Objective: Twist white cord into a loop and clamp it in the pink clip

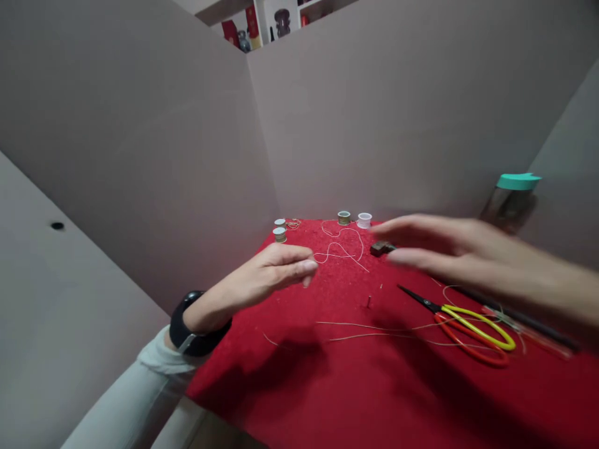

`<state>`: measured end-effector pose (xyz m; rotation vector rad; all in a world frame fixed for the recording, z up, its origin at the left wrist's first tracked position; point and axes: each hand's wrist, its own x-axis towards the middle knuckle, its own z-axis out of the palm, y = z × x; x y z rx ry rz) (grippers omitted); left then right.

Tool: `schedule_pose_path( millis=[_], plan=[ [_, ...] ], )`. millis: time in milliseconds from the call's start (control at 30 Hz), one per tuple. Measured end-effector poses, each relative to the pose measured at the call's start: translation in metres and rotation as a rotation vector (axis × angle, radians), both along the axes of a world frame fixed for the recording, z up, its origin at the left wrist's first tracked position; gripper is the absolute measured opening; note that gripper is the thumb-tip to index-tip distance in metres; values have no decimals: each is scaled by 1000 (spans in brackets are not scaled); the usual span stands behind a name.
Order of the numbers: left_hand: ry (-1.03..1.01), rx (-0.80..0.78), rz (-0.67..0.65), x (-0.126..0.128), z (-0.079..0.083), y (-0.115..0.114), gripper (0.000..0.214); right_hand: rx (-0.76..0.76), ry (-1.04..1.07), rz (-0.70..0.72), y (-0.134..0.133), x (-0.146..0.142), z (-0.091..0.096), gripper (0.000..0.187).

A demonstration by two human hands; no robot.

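Observation:
My left hand [274, 271] hovers over the left side of a red cloth [355, 386], fingers loosely curled, holding nothing I can see. A black watch sits on its wrist. My right hand [444, 249], blurred, reaches across from the right with fingers spread and flat, just beside a small dark brown block [381, 248]. Loose pale thread [344, 249] lies curled between the two hands. More thread [374, 330] runs across the cloth below them. Scissors [468, 324] with yellow and red handles lie under my right forearm.
Small thread spools stand at the cloth's far edge: two at the left [279, 231], one green [344, 217] and one white [364, 219] in the middle. A jar with a teal lid [512, 199] stands at the right. Grey partition walls [140, 156] enclose the table.

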<state>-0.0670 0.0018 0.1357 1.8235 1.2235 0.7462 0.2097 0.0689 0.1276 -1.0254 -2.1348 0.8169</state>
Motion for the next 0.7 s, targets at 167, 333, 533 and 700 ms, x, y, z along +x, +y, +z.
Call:
schedule_pose_path(
  millis=[167,333,533,700],
  plan=[
    [-139,40,-38,23,-5,8,33,-334,96,367,-27,-70,-13,25],
    [-266,-49,-24,17,-22,14,34,-224,140,239,-13,-58,-8,33],
    [-385,-218,-81,17,-28,13,36,-122,104,80,-7,-38,18,35],
    [-457,-290,-102,18,-26,13,30,-157,157,-73,-4,-15,36,39]
  ],
)
